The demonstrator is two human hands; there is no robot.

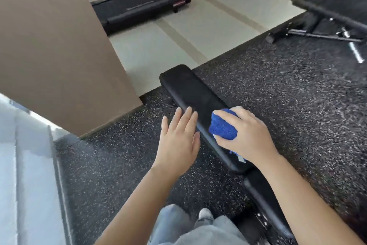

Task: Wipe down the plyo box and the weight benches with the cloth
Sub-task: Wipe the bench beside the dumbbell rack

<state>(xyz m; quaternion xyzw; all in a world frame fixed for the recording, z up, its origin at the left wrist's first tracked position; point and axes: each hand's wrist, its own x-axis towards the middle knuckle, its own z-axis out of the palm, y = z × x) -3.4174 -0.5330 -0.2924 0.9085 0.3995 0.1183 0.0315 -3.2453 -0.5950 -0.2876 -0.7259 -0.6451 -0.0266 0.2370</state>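
1. Head view looks down on a black weight bench (190, 90) that runs from the near right to the far middle, over speckled rubber flooring (288, 96).
2. Our right hand (246, 131) grips a bunched blue cloth (222, 125), fingers and thumb curled round it, and presses it onto the long pad about midway along.
3. Our left hand (178, 139) is flat, with the fingers straight and slightly spread. The fingertips reach the pad's left edge, just beside the cloth. With the blur we cannot tell whether they touch the pad.
4. A second bench (327, 8), also black, stands at the far right, well apart from the one under our hands.
5. Black treadmills (139, 4) sit at the far left on pale flooring, beyond a brown wall (55, 46) that fills the left side. Pale steps (25, 175) lie at the near left.
6. Faded jeans (178, 225) and a pale shoe (205, 214) show at the near edge, just left of the bench's near end.
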